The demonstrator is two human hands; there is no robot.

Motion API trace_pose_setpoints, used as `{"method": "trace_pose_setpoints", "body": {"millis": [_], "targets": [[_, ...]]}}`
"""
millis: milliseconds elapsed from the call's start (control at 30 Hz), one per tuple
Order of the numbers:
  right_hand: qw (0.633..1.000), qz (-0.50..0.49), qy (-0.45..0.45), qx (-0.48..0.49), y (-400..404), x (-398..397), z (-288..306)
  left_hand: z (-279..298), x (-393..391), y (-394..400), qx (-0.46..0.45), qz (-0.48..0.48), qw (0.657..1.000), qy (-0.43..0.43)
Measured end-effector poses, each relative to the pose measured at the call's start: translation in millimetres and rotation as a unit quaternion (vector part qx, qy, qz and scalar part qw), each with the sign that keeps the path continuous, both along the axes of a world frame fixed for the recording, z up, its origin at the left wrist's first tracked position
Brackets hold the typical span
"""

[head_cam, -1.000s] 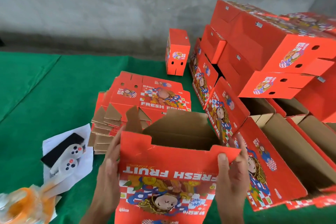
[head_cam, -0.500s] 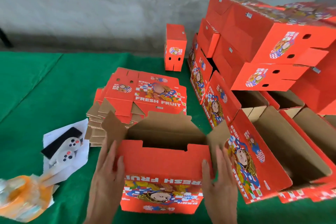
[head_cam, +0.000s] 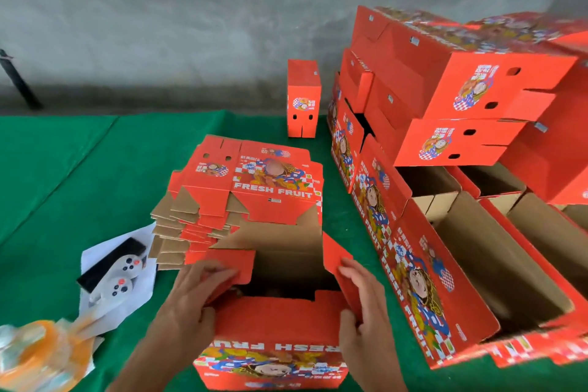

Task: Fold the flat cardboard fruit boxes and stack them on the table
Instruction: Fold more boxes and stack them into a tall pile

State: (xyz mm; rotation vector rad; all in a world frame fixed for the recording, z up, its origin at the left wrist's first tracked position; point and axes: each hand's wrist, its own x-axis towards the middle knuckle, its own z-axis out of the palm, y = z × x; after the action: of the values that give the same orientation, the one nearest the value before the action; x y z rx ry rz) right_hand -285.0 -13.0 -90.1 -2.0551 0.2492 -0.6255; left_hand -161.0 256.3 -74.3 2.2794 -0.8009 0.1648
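head view: a half-formed red fruit box (head_cam: pixel 273 325) stands open-topped on the green table (head_cam: pixel 79 184) at its near edge, its printed "fresh fruit" front facing the person. the left hand (head_cam: pixel 187 299) lies over the box's left side flap (head_cam: pixel 235 266), fingers (head_cam: pixel 210 270) fairly straight and pressing the flap inward over the opening. the right hand (head_cam: pixel 362 312) is at the box's right side, its fingers lying along the right side flap (head_cam: pixel 337 256) with the thumb hooked over the near wall's corner, gripping the cardboard there.

just behind the box, toward the middle of the table, lies a stack of flat boxes (head_cam: pixel 241 194), red print up and brown flap edges fanned at its left side. along the right side of the table stands a row of folded boxes (head_cam: pixel 477 264) with open tops, and more closed boxes (head_cam: pixel 461 89) are piled on them toward the far right corner. one small red box (head_cam: pixel 303 99) stands upright alone at the far edge near the grey wall (head_cam: pixel 191 25). at the near left, a white controller (head_cam: pixel 122 277) rests on white paper (head_cam: pixel 108 293), and a blurred orange and clear wrapper (head_cam: pixel 41 353) sits at the near left corner.
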Motion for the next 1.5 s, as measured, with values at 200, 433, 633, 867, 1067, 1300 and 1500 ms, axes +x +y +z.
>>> {"method": "trace_pose_setpoints", "body": {"millis": [200, 433, 633, 867, 1067, 1300, 1500], "targets": [[0.998, 0.064, 0.013, 0.017, -10.3, 4.5, -2.8, 12.3, 15.0, -1.3, 0.145, -0.029, 0.979, 0.142], [0.997, 0.060, 0.032, 0.030, -4.0, 4.8, -9.1, 5.9, 22.4, -40.4, 0.193, 0.115, 0.974, 0.019], [0.998, 0.032, 0.043, -0.032, -8.0, 13.1, -11.7, 3.5, 31.5, -41.9, 0.108, 0.134, 0.984, 0.045], [0.987, -0.010, 0.117, 0.114, -1.6, 37.0, 8.5, -2.1, 47.3, -28.4, 0.021, 0.029, 0.997, 0.070], [0.981, -0.003, 0.190, 0.043, -2.2, 41.8, 7.9, 1.4, 40.8, -28.1, 0.009, 0.030, 0.986, 0.162], [0.956, -0.056, 0.286, -0.032, -1.6, 46.6, 8.9, 7.6, 42.9, -47.9, 0.187, 0.090, 0.971, 0.122], [0.926, -0.108, 0.357, 0.062, -3.5, 51.5, 7.8, 2.5, 45.2, -64.4, 0.238, 0.141, 0.957, 0.086]]}}
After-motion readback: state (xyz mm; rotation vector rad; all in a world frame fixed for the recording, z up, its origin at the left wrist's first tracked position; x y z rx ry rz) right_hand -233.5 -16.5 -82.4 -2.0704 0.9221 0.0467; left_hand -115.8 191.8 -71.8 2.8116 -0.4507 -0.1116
